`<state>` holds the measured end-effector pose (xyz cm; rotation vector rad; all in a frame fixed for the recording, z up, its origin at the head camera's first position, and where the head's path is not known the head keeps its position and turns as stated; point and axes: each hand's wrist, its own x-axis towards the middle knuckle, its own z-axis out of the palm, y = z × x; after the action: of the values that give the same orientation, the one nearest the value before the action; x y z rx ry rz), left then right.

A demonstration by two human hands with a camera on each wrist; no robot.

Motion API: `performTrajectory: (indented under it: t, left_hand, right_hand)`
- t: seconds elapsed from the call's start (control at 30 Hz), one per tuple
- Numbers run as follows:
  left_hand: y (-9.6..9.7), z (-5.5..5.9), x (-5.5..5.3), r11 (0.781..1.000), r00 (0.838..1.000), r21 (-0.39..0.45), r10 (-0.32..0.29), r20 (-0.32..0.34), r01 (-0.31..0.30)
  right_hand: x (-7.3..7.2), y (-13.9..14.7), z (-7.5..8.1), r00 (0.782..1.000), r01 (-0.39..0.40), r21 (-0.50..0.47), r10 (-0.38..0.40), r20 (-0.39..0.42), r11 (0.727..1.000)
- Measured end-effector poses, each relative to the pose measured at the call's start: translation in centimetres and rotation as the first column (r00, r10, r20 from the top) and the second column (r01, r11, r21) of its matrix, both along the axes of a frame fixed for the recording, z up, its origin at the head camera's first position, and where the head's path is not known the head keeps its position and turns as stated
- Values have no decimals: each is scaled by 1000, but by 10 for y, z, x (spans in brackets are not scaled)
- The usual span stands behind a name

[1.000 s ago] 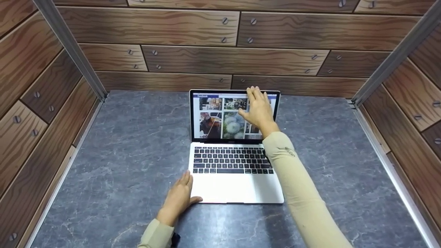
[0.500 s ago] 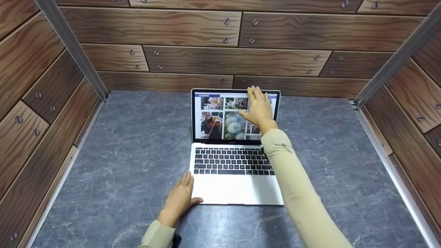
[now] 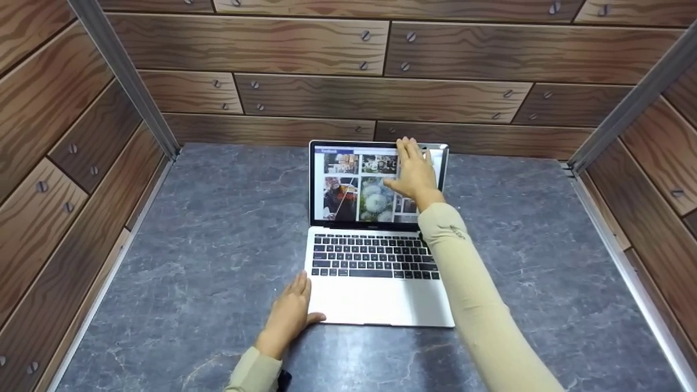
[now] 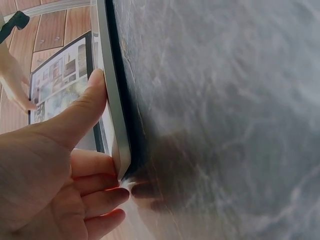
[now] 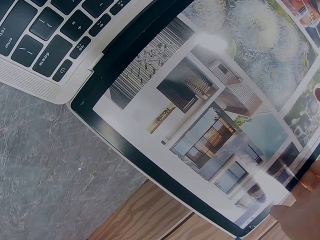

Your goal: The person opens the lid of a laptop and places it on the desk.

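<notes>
An open laptop (image 3: 378, 305) faces me on the grey marbled tabletop, its lid tilted back and its screen (image 3: 340, 196) lit with a grid of photos. My left hand (image 3: 288, 310) rests at the front left corner: straight fingers lie along the left side, and the thumb (image 4: 87, 107) touches the front edge. My right hand (image 3: 418, 177) reaches up before the lid's right half, fingers extended with their tips at the top edge, thumb spread sideways over the screen. In the right wrist view only part of this hand (image 5: 302, 212) shows, beside the screen's top edge.
Wood-patterned panels form the back wall (image 3: 326, 49), left wall (image 3: 49, 179) and right wall (image 3: 642, 185), with metal strips along the corners. Marbled tabletop (image 3: 218, 245) stretches around the laptop. Several keys (image 5: 52, 55) show close up in the right wrist view.
The whole head view has shifted slightly, so everything appears a little further right. Both hands keep their places on the laptop, and the lid's tilt looks the same.
</notes>
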<state>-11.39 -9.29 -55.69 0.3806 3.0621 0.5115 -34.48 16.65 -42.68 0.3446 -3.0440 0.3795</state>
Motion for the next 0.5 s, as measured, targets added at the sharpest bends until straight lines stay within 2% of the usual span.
performTrajectory:
  t: [0.23,0.37,0.5]
  left_hand:
    - [1,1,-2,1000,999,-18,15,33,-15]
    - [1,3,-6,1000,1000,-15,3,26,-3]
    - [4,10,-14,995,999,-96,29,18,-27]
  right_hand:
    - [5,3,-7,998,-18,4,18,-54,1000]
    - [12,5,-10,994,-24,-13,22,-109,1000]
    - [18,8,-13,986,-44,-21,40,-161,999]
